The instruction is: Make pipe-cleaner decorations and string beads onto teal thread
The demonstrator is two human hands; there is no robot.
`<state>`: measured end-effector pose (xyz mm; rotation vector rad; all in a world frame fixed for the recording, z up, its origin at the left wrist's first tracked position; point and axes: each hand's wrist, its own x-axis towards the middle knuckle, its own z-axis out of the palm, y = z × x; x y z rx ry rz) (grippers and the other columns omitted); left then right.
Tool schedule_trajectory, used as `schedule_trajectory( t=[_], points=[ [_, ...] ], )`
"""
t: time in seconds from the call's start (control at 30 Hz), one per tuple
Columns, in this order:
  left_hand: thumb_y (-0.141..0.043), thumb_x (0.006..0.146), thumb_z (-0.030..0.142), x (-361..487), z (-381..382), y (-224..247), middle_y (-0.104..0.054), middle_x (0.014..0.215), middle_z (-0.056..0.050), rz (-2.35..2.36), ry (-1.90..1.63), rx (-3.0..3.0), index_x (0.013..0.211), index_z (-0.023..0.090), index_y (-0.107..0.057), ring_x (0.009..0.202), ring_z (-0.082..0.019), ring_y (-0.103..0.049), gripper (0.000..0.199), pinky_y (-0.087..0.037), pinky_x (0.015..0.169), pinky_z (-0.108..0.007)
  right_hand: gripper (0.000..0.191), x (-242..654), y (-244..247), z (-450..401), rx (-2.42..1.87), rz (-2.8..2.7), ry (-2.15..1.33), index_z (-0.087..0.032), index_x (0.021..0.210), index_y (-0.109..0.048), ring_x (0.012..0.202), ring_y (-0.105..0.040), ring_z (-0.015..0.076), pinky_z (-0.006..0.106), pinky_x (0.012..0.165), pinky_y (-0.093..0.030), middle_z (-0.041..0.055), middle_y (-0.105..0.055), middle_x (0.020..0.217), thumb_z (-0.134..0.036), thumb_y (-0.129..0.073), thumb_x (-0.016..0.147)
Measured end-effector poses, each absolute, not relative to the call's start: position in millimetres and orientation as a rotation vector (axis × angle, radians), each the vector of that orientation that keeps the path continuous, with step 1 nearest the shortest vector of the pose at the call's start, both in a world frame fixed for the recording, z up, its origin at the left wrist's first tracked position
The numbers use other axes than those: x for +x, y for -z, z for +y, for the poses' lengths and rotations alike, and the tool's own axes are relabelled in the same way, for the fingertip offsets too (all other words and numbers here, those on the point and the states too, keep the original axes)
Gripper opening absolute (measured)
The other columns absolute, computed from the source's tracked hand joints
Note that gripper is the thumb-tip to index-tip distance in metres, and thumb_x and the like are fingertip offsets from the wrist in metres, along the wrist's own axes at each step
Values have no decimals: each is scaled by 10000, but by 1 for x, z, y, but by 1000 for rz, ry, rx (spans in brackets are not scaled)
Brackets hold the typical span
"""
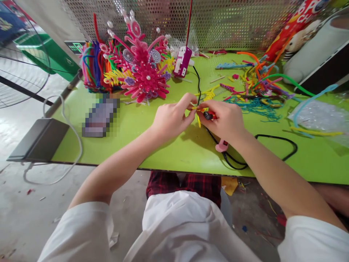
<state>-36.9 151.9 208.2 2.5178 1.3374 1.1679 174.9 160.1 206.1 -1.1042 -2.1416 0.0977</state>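
Over the middle of the green table, my left hand (173,116) and my right hand (227,118) meet at the fingertips. Both are closed in a pinch on a small yellow pipe cleaner piece (199,121), whose lower end hangs down. Within my right hand's curled fingers also shows a red and black tool (209,115); its kind is mostly hidden. Below that hand lies a pink device with a red switch (222,145) and a black cord. Just behind the hands are yellow pipe cleaner pieces (208,94).
A pink pipe cleaner flower arrangement (147,78) with pearls stands back left, beside bundled pipe cleaners (94,69). A purple-white power socket (182,62) stands behind. Teal strands (253,108) and loose pipe cleaners lie right. A blurred-out phone-like object (100,116) and grey stand (38,140) are left.
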Motion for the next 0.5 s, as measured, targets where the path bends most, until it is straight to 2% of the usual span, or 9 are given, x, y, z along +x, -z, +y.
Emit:
schedule_trajectory(
  t=[0.07,0.17,0.27,0.37,0.5],
  points=[
    [-605,963,246,-36,151,-208,-831,941,-4,1336,-1166,2520,1164,208,-636,654,-128,-743,206,-475,612,-261,216,174,-201,161,-1111,-2177,-92,-215,1102,-773,806,-692,224,336,707,-422,66,-785,934,-270,-656,928],
    [-569,966,258,-37,151,-210,-803,876,-3,1299,-1105,2536,1083,211,-623,626,-121,-696,138,-444,581,-265,187,173,-199,161,-1112,-2185,-126,-214,1070,-763,772,-672,212,333,701,-416,54,-766,870,-271,-647,935],
    [-550,968,259,-38,152,-213,-788,900,-9,1190,-1081,2508,1103,208,-602,701,-129,-698,154,-471,613,-277,138,170,-204,159,-1128,-2177,-197,-204,994,-723,704,-610,187,327,671,-389,41,-731,813,-262,-677,878],
    [-559,979,259,-39,153,-213,-765,1051,-45,1082,-1162,2429,1209,225,-559,914,-161,-726,232,-533,712,-297,89,166,-211,158,-1096,-2005,-486,-212,902,-662,628,-514,145,315,627,-371,5,-630,716,-278,-699,854],
    [-675,937,255,-34,154,-207,-696,1185,-72,1085,-1314,2402,1225,255,-544,1085,-213,-672,316,-558,797,-332,322,159,-216,158,-1011,-1553,-1093,-252,877,-580,476,-342,103,299,482,-276,-62,-408,579,-496,-790,855]
  ],
)
